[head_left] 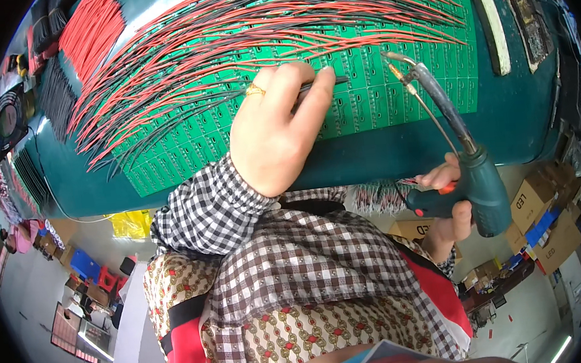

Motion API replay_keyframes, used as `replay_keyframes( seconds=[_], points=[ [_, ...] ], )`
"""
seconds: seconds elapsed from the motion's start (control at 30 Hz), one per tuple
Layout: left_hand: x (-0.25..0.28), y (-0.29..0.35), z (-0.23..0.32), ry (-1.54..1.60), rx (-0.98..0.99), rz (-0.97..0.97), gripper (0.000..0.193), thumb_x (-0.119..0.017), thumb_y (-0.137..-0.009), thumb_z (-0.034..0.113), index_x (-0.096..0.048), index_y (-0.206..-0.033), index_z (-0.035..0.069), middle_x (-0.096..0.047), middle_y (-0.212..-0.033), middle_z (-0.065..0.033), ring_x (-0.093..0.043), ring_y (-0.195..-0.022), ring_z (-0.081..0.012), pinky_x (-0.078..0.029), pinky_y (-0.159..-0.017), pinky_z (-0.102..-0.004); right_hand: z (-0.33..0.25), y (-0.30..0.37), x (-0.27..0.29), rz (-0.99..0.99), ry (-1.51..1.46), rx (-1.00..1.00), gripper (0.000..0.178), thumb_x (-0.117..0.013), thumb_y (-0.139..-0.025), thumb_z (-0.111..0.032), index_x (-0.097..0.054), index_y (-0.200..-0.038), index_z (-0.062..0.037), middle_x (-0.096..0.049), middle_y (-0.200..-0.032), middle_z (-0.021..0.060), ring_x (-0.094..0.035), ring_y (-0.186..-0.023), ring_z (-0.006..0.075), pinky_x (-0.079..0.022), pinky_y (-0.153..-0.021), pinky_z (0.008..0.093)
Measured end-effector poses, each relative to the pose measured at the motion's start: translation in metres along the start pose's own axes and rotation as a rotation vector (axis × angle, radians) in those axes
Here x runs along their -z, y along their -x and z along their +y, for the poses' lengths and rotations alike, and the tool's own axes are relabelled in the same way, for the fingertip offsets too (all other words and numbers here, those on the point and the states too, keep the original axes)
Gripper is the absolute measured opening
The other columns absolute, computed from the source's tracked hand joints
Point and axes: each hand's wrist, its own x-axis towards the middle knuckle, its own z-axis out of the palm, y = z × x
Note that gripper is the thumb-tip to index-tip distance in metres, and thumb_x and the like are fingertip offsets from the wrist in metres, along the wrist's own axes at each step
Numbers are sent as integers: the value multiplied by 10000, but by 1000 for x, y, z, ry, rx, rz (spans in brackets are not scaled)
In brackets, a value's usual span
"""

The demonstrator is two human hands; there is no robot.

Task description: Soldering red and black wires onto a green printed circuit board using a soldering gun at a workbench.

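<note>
My left hand pinched black wire over the green circuit boards; my right hand gripped the soldering gun. Step, as judged: wire soldering. Next move required steady alignment.

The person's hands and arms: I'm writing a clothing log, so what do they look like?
The left hand is ungloved, with a gold-coloured ring on one finger; its sleeve is black-and-white checked, gathered at the cuff. The right hand, partly hidden, is ungloved too; a little checked fabric shows by its wrist.
</note>
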Motion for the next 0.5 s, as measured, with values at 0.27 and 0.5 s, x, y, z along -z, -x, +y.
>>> replay_keyframes(
  seconds=[0.27, 0.5],
  points=[
    [-6, -4, 3, -43, 22, 139, 324, -674, -673, -85, -678, -982, 15, -615, -873, -68, -595, -713, -201, -485, -605, -295, -12, -3, 4, 7, 81, -108, 839, -692, -783, -510, -414, -1257, 124, -592, -1052, 174, -609, -1000, 316, -539, -822, 397],
    [-5, -4, 5, -66, 7, 104, 335, -614, -664, 32, -646, -991, -32, -571, -910, -104, -576, -747, -221, -504, -607, -296, -16, -8, 1, -42, 225, -96, 789, -604, -830, -498, -427, -1231, 158, -584, -972, 182, -624, -859, 318, -569, -711, 406]
  ],
)
